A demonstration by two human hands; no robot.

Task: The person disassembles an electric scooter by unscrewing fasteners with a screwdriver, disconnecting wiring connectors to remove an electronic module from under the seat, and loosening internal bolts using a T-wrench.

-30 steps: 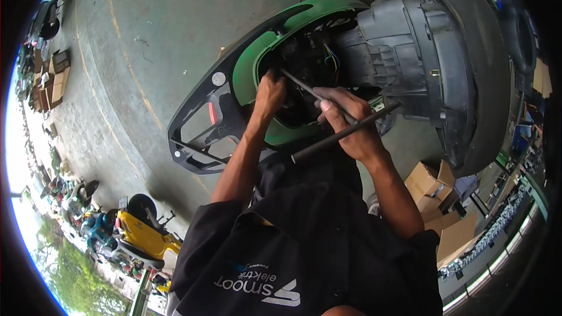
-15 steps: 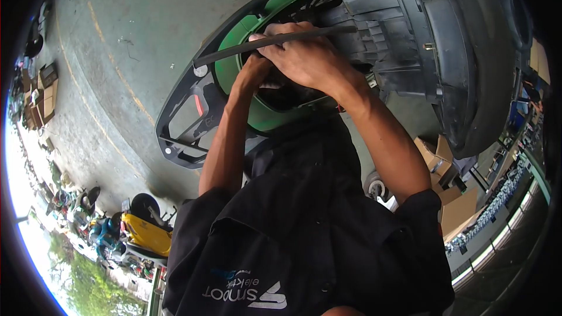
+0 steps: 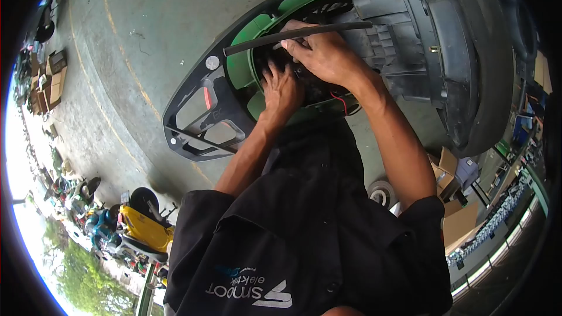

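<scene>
A green and black scooter body (image 3: 241, 27) lies before me, with a dark cavity in its middle. My left hand (image 3: 282, 90) reaches into the cavity near its left rim, fingers spread. To its right, my right hand (image 3: 321, 52) is closed around a dark bar (image 3: 297, 33), which runs across the opening. Whatever lies below the right fingers is hidden. A red wire (image 3: 342, 100) curls at the cavity's lower edge.
The raised seat with its grey storage bucket (image 3: 404, 41) stands at the right. Cardboard boxes (image 3: 459, 222) and a wheel (image 3: 381, 195) lie lower right. A yellow scooter (image 3: 143, 229) is at the lower left, more boxes (image 3: 50, 85) at the far left.
My right hand has moved up and left over the cavity with the bar, which has swung round. My left hand has shifted down and right, its fingers spreading. The red wire has come into view.
</scene>
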